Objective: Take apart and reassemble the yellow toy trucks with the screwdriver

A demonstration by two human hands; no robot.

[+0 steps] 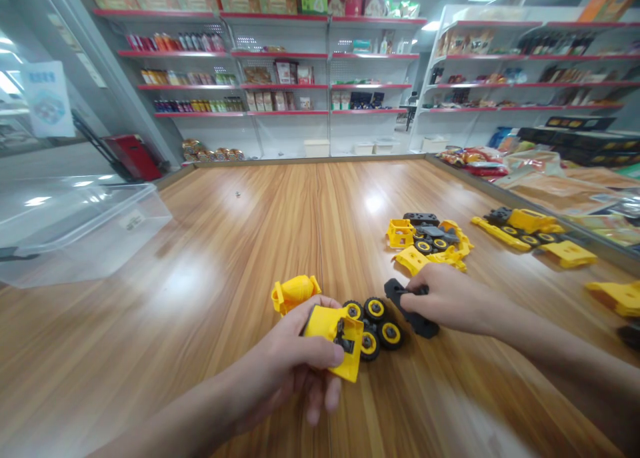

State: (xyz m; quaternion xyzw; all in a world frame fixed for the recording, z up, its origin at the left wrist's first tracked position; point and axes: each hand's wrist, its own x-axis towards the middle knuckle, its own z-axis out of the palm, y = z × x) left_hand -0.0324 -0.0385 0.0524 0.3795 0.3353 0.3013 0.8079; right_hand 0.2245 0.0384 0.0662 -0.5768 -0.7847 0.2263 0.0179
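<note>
My left hand (310, 358) is wrapped round a yellow toy truck cab (325, 325), thumb pressed on its side, with a dark part showing inside the cab. My right hand (440, 298) pinches a long black toy chassis plate (417, 321) just above the table. Between the hands sit several black toy wheels (376, 309) with yellow hubs. Behind my left hand lies a yellow mixer drum (297, 291), partly covered by the fingers.
Beyond my right hand is a cluster of yellow and black toy parts (425, 238). A partly built yellow toy vehicle (533, 225) stands farther right, near loose yellow pieces (570, 253). A clear plastic bin (100, 238) is at left. Stocked shelves (280, 56) line the back.
</note>
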